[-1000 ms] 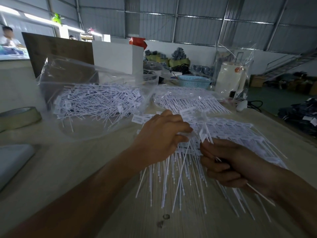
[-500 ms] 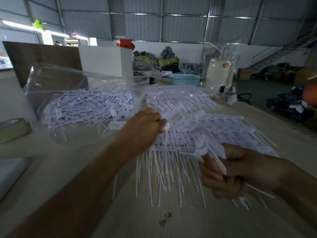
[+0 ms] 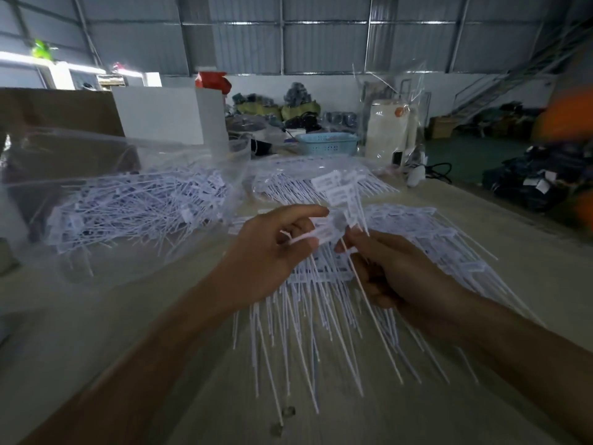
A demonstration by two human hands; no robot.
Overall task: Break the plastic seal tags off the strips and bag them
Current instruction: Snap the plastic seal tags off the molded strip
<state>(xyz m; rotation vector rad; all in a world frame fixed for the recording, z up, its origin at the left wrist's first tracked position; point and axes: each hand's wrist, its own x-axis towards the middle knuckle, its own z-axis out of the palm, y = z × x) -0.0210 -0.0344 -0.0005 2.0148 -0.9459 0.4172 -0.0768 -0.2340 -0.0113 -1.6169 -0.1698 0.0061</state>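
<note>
at the far left the clear bag (image 3: 134, 200) lies on the table (image 3: 80, 332), already holding a heap of loose seal tags, and it sits where it sat a second ago. just right of it, the left hand (image 3: 269, 255) has lifted off the pile of strips (image 3: 321, 316); a second ago it was pressed down into the heap, and now it is raised, thumb and curled fingers pinching the flat head of one tag (image 3: 321, 234). the right hand (image 3: 404, 277), near centre right, has come up to meet it and grips a small bunch of separated tags (image 3: 340, 187) whose heads fan upward above its fingertips, tails trailing down past the wrist. the two hands are nearly touching. i judge that a tag is being snapped free between them and added to the bunch, with bagging to follow once the right hand is full. many strips remain on the table to the right.
</note>
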